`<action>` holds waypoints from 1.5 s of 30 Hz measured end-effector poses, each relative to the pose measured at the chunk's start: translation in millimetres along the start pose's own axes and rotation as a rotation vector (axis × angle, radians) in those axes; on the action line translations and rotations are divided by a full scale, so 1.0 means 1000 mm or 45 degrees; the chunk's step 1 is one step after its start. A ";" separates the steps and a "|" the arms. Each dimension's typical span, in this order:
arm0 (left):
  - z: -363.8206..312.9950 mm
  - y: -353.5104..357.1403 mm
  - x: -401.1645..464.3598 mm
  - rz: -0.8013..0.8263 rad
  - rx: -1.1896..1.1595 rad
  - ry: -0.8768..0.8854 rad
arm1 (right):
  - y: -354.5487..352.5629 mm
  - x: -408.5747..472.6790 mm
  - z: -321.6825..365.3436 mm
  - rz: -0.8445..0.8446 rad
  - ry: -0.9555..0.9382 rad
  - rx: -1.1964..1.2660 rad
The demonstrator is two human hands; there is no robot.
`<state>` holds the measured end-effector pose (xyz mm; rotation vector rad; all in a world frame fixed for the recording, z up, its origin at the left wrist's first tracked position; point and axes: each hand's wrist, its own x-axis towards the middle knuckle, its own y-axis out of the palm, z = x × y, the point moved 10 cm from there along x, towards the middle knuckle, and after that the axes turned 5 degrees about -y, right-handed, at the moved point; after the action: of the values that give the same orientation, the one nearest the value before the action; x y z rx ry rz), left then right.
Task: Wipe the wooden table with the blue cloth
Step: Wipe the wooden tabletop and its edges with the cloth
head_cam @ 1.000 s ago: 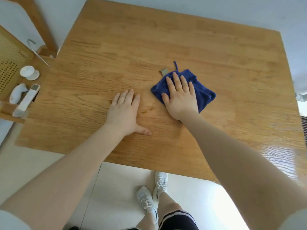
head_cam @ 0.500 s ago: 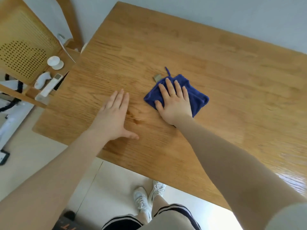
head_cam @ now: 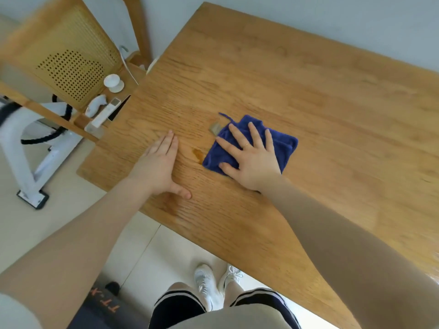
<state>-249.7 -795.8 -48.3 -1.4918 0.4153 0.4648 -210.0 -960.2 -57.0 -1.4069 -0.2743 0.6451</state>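
Right hand (head_cam: pixel 251 160) stays flat, fingers spread, pressing the folded blue cloth (head_cam: pixel 282 148); a small amber stain (head_cam: pixel 197 153), earlier hidden, now shows at its 9 o'clock. Left hand (head_cam: pixel 159 167) stays open on the wooden table (head_cam: pixel 332 91).

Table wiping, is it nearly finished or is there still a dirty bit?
Not finished yet. In hand: the right hand presses flat on the blue cloth on the wooden table, while the left hand rests flat on the wood. Still left: a small amber spot sits just beside the cloth's left edge, unwiped. Nothing shows which parts have already been wiped, so I cannot tell what is done.
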 end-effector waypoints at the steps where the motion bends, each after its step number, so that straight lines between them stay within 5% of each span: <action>1: 0.000 0.001 0.000 0.000 -0.002 0.003 | -0.004 0.009 -0.009 -0.014 0.086 0.017; 4: 0.001 -0.001 0.001 -0.004 -0.020 0.012 | -0.006 0.008 -0.002 -0.058 0.176 0.000; 13: -0.002 -0.013 0.001 -0.122 0.141 0.076 | 0.008 -0.009 0.063 -0.096 -0.125 -0.012; 19: 0.010 -0.011 0.000 -0.020 0.043 0.211 | -0.003 0.033 0.032 -0.108 0.396 0.063; 25: 0.055 -0.033 0.004 -0.141 0.326 0.425 | 0.021 0.008 0.128 -0.077 0.140 -0.026; 28: 0.071 -0.034 0.012 -0.083 0.272 0.419 | 0.019 0.019 0.123 -0.069 0.025 -0.027; 36: 0.081 -0.031 0.045 -0.036 0.191 0.466 | -0.005 0.069 0.065 -0.166 0.596 0.084; 41: 0.089 -0.039 0.055 0.041 0.282 0.640 | 0.012 0.047 0.141 -0.177 0.367 0.036; 45: 0.088 -0.036 0.066 -0.069 0.407 0.743 | 0.005 0.069 0.121 -0.162 0.372 0.034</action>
<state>-176.6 -706.5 -49.6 -1.3015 0.8618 -0.0937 -222.2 -821.3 -55.1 -1.4246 -0.1212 0.3313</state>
